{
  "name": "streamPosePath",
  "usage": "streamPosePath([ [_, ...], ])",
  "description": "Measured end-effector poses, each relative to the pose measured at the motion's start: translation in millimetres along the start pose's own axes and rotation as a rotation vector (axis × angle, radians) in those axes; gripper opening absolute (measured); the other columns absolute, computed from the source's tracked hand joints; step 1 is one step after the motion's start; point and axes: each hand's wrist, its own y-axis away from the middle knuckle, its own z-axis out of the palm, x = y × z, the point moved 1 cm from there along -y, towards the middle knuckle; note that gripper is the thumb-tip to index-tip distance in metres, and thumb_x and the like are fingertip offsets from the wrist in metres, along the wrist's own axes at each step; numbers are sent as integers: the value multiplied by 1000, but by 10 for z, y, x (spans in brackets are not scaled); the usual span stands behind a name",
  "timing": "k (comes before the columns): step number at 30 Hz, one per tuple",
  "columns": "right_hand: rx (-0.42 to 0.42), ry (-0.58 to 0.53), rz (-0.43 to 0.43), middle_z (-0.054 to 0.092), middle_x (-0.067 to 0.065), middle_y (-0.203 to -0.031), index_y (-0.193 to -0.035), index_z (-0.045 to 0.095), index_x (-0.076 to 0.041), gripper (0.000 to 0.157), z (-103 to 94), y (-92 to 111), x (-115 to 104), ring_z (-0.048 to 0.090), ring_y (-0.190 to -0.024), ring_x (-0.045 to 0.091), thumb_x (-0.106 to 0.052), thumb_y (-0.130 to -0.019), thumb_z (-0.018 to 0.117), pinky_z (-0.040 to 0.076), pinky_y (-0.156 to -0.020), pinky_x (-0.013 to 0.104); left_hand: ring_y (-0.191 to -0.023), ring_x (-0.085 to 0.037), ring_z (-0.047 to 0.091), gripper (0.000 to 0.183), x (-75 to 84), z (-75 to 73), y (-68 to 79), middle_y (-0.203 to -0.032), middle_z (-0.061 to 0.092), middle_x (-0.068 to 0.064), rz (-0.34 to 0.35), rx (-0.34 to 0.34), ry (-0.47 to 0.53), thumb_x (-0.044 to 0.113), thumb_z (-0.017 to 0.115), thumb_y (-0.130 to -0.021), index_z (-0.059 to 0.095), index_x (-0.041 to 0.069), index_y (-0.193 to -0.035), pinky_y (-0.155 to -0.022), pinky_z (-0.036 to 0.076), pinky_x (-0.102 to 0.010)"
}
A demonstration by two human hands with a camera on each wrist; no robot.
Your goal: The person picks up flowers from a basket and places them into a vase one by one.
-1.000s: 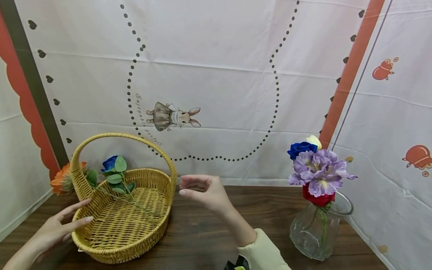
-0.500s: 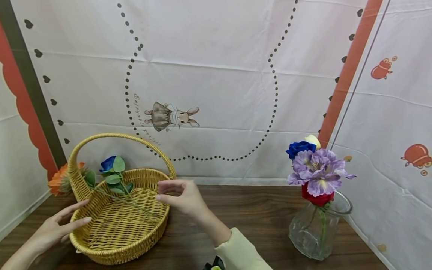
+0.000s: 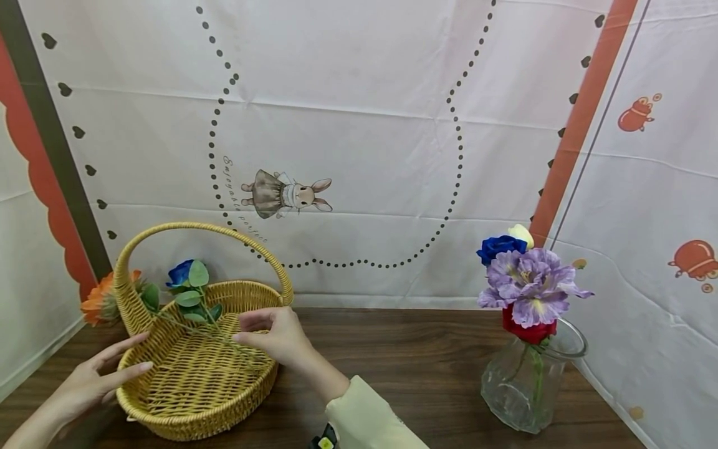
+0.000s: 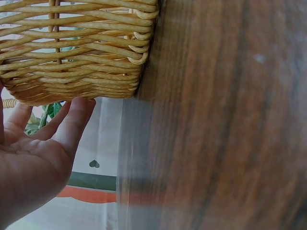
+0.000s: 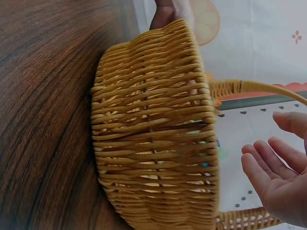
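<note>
A yellow wicker basket (image 3: 196, 427) with an arched handle stands on the left of the table. Inside it, an artificial blue rose (image 3: 179, 273) with green leaves leans on the back rim, its stem running across the basket. An orange flower (image 3: 100, 300) hangs over the left rim by the handle's foot. My left hand (image 3: 90, 381) rests its extended fingers against the basket's left side; its fingertips touch the wicker wall (image 4: 72, 72). Over the basket's right part hovers my right hand (image 3: 280, 337), near the stems, thumb and fingers apart (image 5: 280, 177) with nothing between them.
A clear glass vase (image 3: 518, 399) stands on the right of the wooden table (image 3: 404, 368). It holds a purple flower (image 3: 527, 284), a red flower (image 3: 524, 330), a blue rose (image 3: 501, 249) and a cream flower (image 3: 521, 234). A printed cloth (image 3: 364, 156) hangs behind.
My right hand has moved left and slightly down, from beside the basket's right edge to above its inside. The left hand keeps its place at the basket's side.
</note>
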Motion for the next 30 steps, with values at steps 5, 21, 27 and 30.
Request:
streamPosePath([
  [5,-19,109,29,68,-5,-90,-103,70,-12,25,124,-71,64,59,-80,-1,-17,-79,72,45,-70,17,-98,-21,56,83,7,1,5,-141,-1,-38,5,3,-12,43,52,-91,0,13,-148,-74,49,-38],
  [21,-114,579,86,61,-6,-114,-120,62,-16,37,399,-324,221,56,-101,4,-24,-84,67,44,-73,16,-46,-8,35,80,27,36,42,-55,31,7,-18,24,-39,45,53,-89,1,27,-147,-52,40,-32],
  [27,-110,697,150,63,-8,-110,-118,63,-16,36,461,-408,279,54,-103,7,-26,-84,67,42,-68,18,-47,-8,34,79,24,35,45,-68,39,1,-16,30,-39,45,53,-89,2,27,-147,-54,40,-33],
  [30,-110,746,152,63,-8,-110,-116,64,-15,34,481,-441,303,53,-104,7,-25,-84,67,41,-69,18,-46,-8,34,77,28,33,47,-60,37,4,-17,26,-22,45,53,-89,4,31,-147,-53,40,-33],
])
